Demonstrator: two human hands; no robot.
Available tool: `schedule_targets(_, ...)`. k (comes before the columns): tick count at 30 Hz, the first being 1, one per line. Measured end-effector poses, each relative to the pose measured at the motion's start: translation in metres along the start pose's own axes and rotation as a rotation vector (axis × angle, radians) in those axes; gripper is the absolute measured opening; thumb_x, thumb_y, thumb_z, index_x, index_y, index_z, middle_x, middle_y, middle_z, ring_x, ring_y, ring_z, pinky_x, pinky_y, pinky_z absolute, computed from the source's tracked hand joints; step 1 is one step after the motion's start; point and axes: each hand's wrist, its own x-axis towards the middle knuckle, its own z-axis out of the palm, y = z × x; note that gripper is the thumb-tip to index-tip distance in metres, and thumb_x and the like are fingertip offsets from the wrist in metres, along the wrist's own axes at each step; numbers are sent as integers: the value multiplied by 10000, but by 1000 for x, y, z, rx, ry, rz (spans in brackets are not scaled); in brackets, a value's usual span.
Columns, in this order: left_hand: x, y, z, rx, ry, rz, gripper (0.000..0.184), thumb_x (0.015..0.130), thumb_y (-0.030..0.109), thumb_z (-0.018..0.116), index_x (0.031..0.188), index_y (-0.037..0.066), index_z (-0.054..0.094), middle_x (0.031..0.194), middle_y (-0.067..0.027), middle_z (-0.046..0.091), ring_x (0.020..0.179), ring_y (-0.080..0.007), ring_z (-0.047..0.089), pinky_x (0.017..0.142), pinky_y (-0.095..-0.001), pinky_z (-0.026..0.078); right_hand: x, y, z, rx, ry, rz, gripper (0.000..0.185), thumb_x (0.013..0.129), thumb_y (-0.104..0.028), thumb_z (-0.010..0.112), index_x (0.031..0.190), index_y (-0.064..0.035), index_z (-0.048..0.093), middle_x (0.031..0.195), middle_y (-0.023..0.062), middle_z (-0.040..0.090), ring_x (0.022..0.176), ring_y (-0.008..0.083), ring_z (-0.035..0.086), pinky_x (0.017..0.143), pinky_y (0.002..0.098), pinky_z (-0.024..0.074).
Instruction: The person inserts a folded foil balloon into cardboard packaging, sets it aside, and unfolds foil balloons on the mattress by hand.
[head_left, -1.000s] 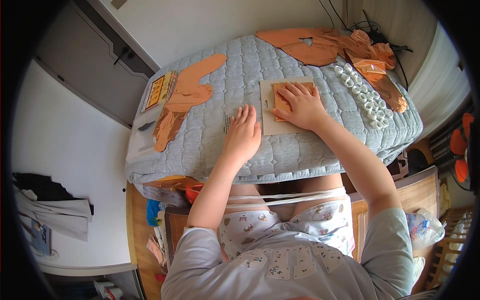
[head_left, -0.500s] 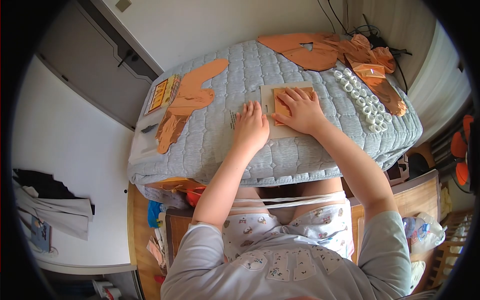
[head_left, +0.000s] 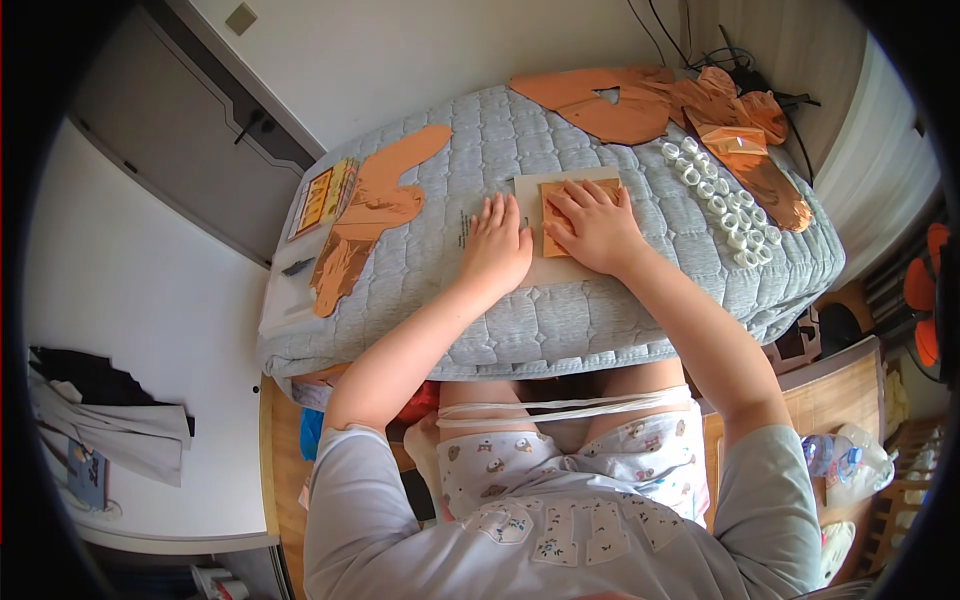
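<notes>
My right hand (head_left: 603, 232) lies flat, fingers spread, on a square copper-coloured sheet (head_left: 551, 243). Under that sheet is a larger pale board (head_left: 527, 188), which rests on the grey quilted mattress (head_left: 480, 130). Just to the left, my left hand (head_left: 498, 245) lies palm down with its fingers stretched out. It presses on what looks like a clear plastic sleeve with small printed text (head_left: 463, 228), beside the board's left edge. Neither hand grips anything. The palms hide part of the sheet and the sleeve.
Shiny copper-coloured film pieces lie at the left (head_left: 375, 205) and far right (head_left: 600, 105) of the mattress. Several white rings (head_left: 735, 215) stand in rows at the right. A yellow-and-red packet (head_left: 322, 198) and a small dark tool (head_left: 297, 267) lie at the left edge.
My left elbow has swung outward to the left, and the left hand has turned slightly. The right hand stays on the copper-coloured sheet, its fingers closer together. The view has shifted a little.
</notes>
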Motion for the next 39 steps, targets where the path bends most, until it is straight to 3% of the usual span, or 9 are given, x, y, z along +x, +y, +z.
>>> schedule_targets(10,1,2,-4,56,20,-65,643,1062,337,368,1581,-26,255,1645,-270,234,1544,-404,194,1249,-524,174,0,0,-2,-19,-17,16,580,992,-575,454,1449,-230,547,1592,81,427,1490,317,358,1162,714,199)
schedule_targets(13,8,-4,-1,-100,0,5,625,1065,321,366,1574,-30,274,1647,-268,231,1545,-403,193,1254,-496,175,0,0,-1,-21,-20,10,587,989,-579,459,1452,-228,544,1592,79,427,1491,316,356,1162,714,199)
schedule_targets(16,13,-6,2,-124,45,126,586,1065,296,374,1536,-50,333,1601,-288,320,1513,-429,265,1233,-514,232,0,1,0,-15,-19,13,551,1006,-528,439,1457,-227,540,1594,75,425,1492,316,354,1162,715,197)
schedule_targets(18,14,-1,-1,-190,-19,110,578,1074,287,348,1558,-29,321,1638,-241,280,1546,-372,212,1256,-482,180,1,2,3,12,-15,4,526,1031,-463,367,1443,-190,548,1606,89,404,1497,322,344,1155,732,195)
schedule_targets(25,20,14,1,-142,-78,141,571,1073,277,329,1558,-25,324,1643,-204,294,1546,-368,213,1251,-507,185,0,0,-2,-12,-33,0,517,1034,-416,339,1465,-201,528,1606,85,406,1501,312,341,1158,742,184)
schedule_targets(30,25,21,6,-137,-72,144,601,1078,314,322,1580,-13,275,1644,-216,284,1544,-372,218,1245,-531,187,2,1,-3,24,-87,30,540,1037,-404,337,1535,-219,436,1637,64,363,1518,311,309,1187,715,112)
schedule_targets(39,18,46,-13,-71,-212,105,722,1074,460,314,1630,40,125,1683,-212,173,1561,-368,160,1260,-521,127,0,4,-7,249,-12,64,590,1043,-381,327,1619,-273,263,1680,83,263,1526,322,287,1210,678,90)
